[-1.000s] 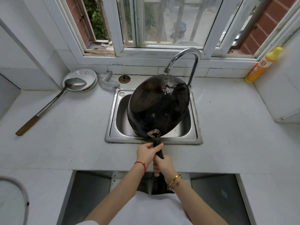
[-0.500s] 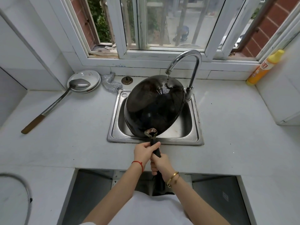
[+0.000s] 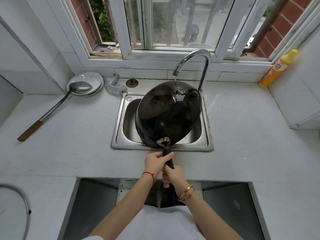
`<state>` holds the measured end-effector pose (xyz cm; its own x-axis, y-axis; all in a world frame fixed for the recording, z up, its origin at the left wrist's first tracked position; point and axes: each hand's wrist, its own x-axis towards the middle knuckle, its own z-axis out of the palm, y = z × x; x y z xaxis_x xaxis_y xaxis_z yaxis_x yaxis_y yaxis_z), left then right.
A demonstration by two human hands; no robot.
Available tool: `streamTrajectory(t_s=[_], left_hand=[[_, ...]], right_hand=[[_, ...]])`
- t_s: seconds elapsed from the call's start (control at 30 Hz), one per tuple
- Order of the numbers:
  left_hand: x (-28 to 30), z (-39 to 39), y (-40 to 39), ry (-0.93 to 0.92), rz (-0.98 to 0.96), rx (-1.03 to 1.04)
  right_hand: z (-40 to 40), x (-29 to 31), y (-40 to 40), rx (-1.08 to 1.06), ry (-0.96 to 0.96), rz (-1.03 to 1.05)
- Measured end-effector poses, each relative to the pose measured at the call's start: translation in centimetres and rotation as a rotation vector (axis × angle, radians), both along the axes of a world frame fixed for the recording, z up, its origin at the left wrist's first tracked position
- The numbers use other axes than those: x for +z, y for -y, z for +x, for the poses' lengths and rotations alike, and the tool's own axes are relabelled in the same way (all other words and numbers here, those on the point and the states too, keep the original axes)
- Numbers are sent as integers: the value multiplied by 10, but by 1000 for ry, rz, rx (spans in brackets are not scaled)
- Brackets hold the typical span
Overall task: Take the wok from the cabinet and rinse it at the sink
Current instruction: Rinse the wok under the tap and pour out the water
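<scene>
A black wok is tipped over the steel sink, its inside facing me and its far rim under the curved tap. A thin stream of water falls from the spout onto the upper right of the wok's inside. Both hands grip the wok's black handle at the counter's front edge. My left hand, with a red string at the wrist, holds it nearer the wok. My right hand, with gold bangles, holds it further back.
A long ladle rests in white plates at the back left, beside a silvery scrubber and a drain strainer. An orange bottle leans at the far right corner. Open cabinet space lies below the counter.
The wok has rolled to the right, so its right rim is now lower and the water hits the upper right of its inside. Both hands stay on the handle.
</scene>
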<state>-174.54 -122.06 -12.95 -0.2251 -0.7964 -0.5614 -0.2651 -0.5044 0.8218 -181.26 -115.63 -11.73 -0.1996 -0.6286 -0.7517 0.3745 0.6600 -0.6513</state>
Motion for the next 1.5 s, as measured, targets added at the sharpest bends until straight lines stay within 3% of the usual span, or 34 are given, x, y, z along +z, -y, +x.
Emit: streamTrajectory(t_s=[0.63,1.07,1.5], left_hand=[[5,3,39,-59,-53,35],[-6,7,18,-57,27,27],[6,-6,18,-54,-23,12]], right_hand=[[0,12,41,47,-29,-45],[-2,0,20,68,-22,-19],[-9,9,20,28,-52,-10]])
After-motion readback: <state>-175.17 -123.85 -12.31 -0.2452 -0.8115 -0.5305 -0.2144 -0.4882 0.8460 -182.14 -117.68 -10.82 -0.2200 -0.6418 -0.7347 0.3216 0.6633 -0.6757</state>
